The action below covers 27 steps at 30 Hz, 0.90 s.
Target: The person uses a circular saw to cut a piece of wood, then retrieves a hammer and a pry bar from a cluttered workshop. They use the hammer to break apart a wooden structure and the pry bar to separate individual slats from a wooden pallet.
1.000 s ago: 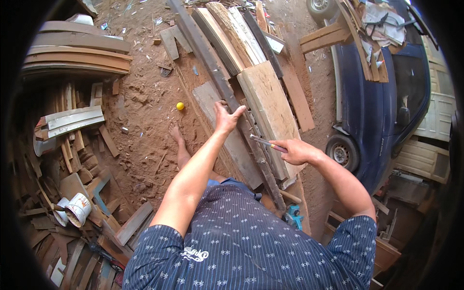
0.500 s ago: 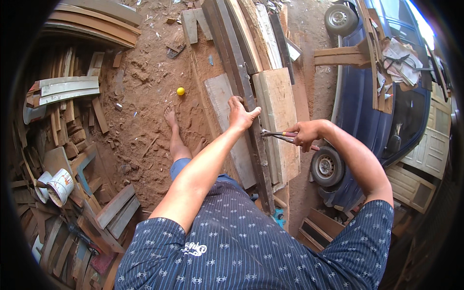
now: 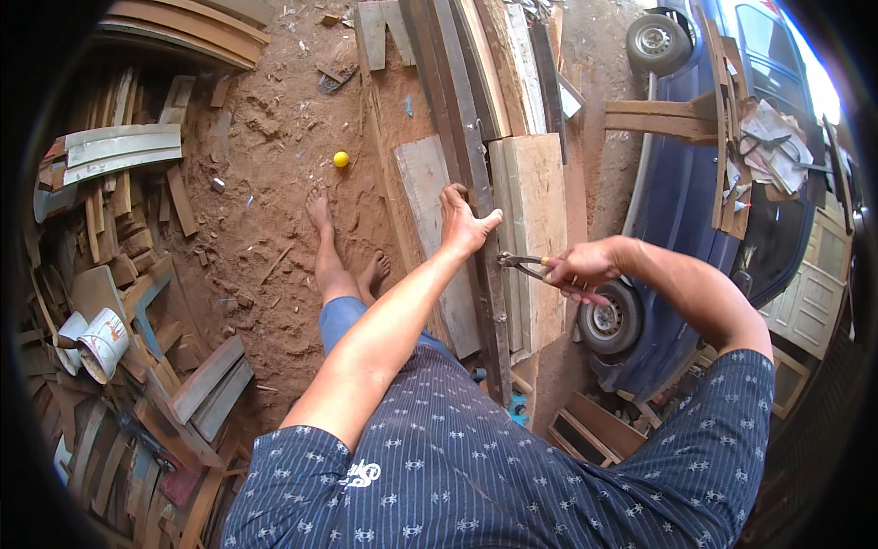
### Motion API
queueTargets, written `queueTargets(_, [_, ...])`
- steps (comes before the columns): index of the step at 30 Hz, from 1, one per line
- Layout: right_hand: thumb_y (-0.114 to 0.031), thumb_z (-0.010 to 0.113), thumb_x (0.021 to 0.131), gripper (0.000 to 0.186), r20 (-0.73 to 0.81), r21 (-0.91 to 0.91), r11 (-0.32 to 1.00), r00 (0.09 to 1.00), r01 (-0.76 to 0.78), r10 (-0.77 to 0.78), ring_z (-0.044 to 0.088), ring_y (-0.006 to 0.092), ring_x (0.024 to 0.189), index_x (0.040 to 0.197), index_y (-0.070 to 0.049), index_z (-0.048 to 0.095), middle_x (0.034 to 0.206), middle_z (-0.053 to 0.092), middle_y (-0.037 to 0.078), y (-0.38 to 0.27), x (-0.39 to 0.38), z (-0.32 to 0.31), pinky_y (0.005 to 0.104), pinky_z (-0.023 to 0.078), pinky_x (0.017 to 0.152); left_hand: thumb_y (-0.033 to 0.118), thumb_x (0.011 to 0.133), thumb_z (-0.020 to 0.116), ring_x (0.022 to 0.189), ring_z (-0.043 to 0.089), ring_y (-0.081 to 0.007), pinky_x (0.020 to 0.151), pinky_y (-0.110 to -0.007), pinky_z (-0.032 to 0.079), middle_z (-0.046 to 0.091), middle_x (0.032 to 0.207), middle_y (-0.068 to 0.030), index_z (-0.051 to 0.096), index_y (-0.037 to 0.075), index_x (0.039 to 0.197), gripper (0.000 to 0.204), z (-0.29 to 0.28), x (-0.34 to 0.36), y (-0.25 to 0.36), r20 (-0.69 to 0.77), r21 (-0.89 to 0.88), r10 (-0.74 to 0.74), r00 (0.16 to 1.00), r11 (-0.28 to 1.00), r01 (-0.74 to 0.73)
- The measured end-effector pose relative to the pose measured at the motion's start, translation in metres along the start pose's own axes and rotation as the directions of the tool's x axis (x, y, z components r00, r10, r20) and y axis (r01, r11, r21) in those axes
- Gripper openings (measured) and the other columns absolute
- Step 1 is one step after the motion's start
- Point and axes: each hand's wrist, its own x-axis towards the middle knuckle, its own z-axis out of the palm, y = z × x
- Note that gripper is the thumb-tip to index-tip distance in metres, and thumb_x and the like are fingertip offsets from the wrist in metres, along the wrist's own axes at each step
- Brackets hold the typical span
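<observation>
A long dark wooden beam (image 3: 472,151) runs lengthwise ahead of me and down past my right side. My left hand (image 3: 465,224) grips it, fingers curled over its left edge and thumb stretched across the top. In my right hand (image 3: 585,265) is a pair of pincers (image 3: 524,263), its reddish handles spread apart. The jaws meet the beam's right edge just below my left hand; what lies between them is too small to make out. Small metal bits show along the beam's face. A pale thick board (image 3: 535,206) lies right of the beam, under the pincers.
A grey plank (image 3: 422,174) lies left of the beam. Scrap wood (image 3: 215,389) and a white bucket (image 3: 103,343) fill the left side. A yellow ball (image 3: 341,159) rests on bare soil near my feet. On the right stands a blue vehicle (image 3: 677,174), with boards propped against it.
My right hand has tilted and the pincers' handles have spread wider, with the jaws still at the beam's edge. My left hand keeps its grip. The whole view has shifted slightly.
</observation>
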Motion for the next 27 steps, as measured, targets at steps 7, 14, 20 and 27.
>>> queueTargets(7, [-0.013, 0.055, 0.093, 0.040, -0.640, -0.319, 0.902, 0.636, 0.290, -0.431, 0.067, 0.0316, 0.080, 0.130, 0.001, 0.050, 0.088, 0.063, 0.017, 0.077, 0.067, 0.103, 0.0442, 0.059, 0.071, 0.043, 0.074, 0.082, 0.125, 0.038, -0.0403, 0.108, -0.048, 0.036, 0.040, 0.135, -0.0279, 0.024, -0.004, 0.133, 0.095, 0.014, 0.004, 0.013, 0.034, 0.020, -0.068, 0.997, 0.998, 0.067])
queueTargets(14, [-0.007, 0.055, 0.089, 0.060, -0.840, -0.184, 0.767, 0.306, 0.615, -0.447, 0.055, 0.0412, 0.125, 0.146, 0.000, 0.041, 0.130, 0.057, 0.029, 0.157, 0.200, 0.201, 0.0431, 0.042, 0.109, 0.047, 0.072, 0.079, 0.126, 0.036, -0.0427, 0.109, -0.049, 0.034, 0.038, 0.136, -0.0303, 0.021, -0.004, 0.136, 0.100, 0.017, 0.004, 0.014, 0.045, 0.085, -0.126, 0.991, 0.989, 0.122])
queueTargets(20, [-0.001, 0.055, 0.090, 0.059, -0.883, -0.341, 0.774, 0.100, 0.533, -0.458, 0.061, 0.0403, 0.108, 0.147, -0.005, 0.042, 0.112, 0.059, 0.025, 0.130, 0.118, 0.164, 0.0443, 0.048, 0.092, 0.044, 0.073, 0.081, 0.123, 0.040, -0.0394, 0.107, -0.050, 0.036, 0.046, 0.131, -0.0296, 0.025, 0.002, 0.130, 0.090, 0.014, 0.004, 0.019, 0.045, 0.076, -0.099, 0.994, 0.993, 0.096])
queueTargets(27, [-0.003, 0.056, 0.091, 0.056, -0.895, -0.297, 0.655, 0.036, 0.695, -0.444, 0.061, 0.0394, 0.107, 0.146, -0.005, 0.044, 0.113, 0.060, 0.023, 0.138, 0.148, 0.165, 0.0437, 0.048, 0.092, 0.038, 0.083, 0.072, 0.109, 0.061, -0.0296, 0.100, -0.038, 0.046, 0.060, 0.114, -0.0216, 0.030, -0.003, 0.124, 0.072, -0.011, -0.002, -0.006, 0.068, -0.050, 0.023, 0.997, 0.999, -0.020])
